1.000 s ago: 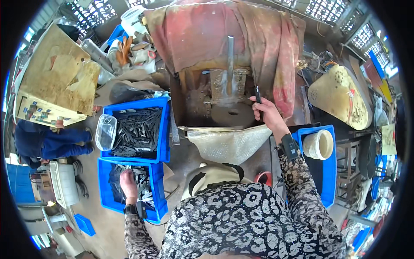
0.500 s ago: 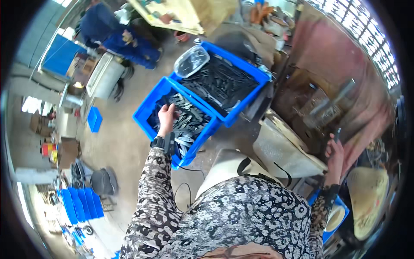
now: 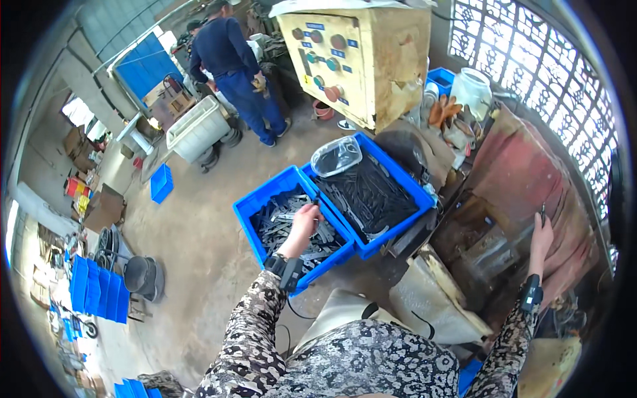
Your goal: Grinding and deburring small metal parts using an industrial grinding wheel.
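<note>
My left hand (image 3: 306, 224) is closed over the nearer blue bin (image 3: 244, 211), and a short dark strip (image 3: 316, 199) sticks out from its fingertips. Many flat grey metal strips (image 3: 318, 235) lie loose in that bin. Touching it on the right, a second blue bin (image 3: 418, 192) holds a heap of darker, black strips (image 3: 361, 192). My right hand (image 3: 541, 237) is raised at the right, fingers closed around a small slim metal piece (image 3: 543, 212) that points upward. Behind it hangs a stained reddish sheet (image 3: 524, 159).
A clear plastic tub (image 3: 336, 156) rests on the second bin's corner. Beyond stands a cream control box (image 3: 391, 66) with round buttons. A dirty machine hollow (image 3: 478, 219) lies before my right hand. Another person (image 3: 229, 66) stands far left beside a white trough (image 3: 198, 129).
The view has tilted up, bringing the control box and the other person into fuller sight. My left hand has moved toward the bins' shared edge; my right hand has risen before the reddish sheet.
</note>
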The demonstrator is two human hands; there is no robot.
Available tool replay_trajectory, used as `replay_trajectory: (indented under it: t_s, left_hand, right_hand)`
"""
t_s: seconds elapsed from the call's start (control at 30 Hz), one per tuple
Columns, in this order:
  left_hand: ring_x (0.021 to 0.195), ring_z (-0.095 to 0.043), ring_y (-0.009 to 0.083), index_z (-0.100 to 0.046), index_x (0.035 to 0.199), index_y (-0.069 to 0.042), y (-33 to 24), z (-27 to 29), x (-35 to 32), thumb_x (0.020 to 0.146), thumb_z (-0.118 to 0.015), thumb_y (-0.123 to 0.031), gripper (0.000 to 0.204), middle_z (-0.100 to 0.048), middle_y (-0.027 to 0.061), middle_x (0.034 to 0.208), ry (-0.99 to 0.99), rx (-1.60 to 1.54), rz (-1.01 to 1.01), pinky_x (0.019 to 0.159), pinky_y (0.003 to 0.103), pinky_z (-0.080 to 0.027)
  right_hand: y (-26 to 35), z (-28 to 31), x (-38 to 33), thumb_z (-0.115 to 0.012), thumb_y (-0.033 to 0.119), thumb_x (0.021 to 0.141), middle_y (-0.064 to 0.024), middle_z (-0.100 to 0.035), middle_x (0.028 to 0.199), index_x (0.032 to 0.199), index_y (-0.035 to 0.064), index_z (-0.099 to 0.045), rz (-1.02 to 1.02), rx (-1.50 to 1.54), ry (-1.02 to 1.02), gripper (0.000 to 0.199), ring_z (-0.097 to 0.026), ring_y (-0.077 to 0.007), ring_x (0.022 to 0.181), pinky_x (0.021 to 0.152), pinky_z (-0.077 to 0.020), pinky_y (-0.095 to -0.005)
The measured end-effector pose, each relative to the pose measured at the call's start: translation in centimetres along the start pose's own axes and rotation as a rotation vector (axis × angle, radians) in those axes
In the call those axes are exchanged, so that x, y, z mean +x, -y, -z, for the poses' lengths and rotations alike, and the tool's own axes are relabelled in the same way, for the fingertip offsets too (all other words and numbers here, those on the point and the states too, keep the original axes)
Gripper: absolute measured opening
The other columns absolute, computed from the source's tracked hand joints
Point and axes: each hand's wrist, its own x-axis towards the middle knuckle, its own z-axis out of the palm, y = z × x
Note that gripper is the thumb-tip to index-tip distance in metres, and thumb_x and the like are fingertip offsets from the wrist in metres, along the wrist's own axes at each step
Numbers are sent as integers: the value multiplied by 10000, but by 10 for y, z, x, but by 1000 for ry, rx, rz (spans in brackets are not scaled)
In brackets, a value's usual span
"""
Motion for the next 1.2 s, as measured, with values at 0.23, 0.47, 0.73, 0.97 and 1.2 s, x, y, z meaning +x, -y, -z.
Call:
replay_trajectory:
  t_s: [0.23, 0.47, 0.73, 0.97, 1.2]
  left_hand:
    - [599, -560, 80, -371, 1422, -76, -36, -111, -38, 898, -438, -67, 528, -659, 33, 885, 483, 83, -125, 474, 227, -455]
    - [731, -632, 250, -593, 1241, -166, -8, -232, -39, 780, -520, 18, 501, -640, 92, 859, 648, 312, -1131, 622, 343, -506]
    - [894, -617, 342, -647, 1063, -109, 37, -295, -57, 680, -551, -5, 409, -631, 126, 900, 835, 620, -1181, 736, 418, -504]
    - [880, -612, 349, -643, 925, -85, 56, -314, -47, 686, -567, -64, 252, -632, 137, 893, 786, 691, -1174, 724, 442, -494]
    - [838, -623, 348, -654, 835, -66, 61, -327, -48, 699, -566, -111, 168, -639, 161, 824, 801, 784, -1187, 720, 441, -501]
  right_hand:
    - [34, 13, 12, -493, 382, 946, -266, -634, 986, 1156, 3, -560, 38, -159, -41, 438, -591, -434, 957, 810, -463, -466]
    - [54, 21, 12, -451, 370, 958, -278, -628, 957, 1064, -8, -567, -22, -390, 123, 409, -581, -464, 913, 763, -451, -515]
    - [38, 23, 5, -453, 372, 956, -286, -628, 931, 1071, -10, -575, -28, -438, 127, 417, -588, -463, 887, 760, -454, -518]
    - [40, 20, 16, -468, 355, 951, -289, -625, 950, 1085, -24, -579, 19, -428, 129, 417, -584, -462, 898, 764, -454, -508]
    - [16, 22, 13, -478, 346, 949, -274, -629, 958, 1071, -14, -584, 26, -424, 124, 394, -582, -457, 906, 760, -453, -507]
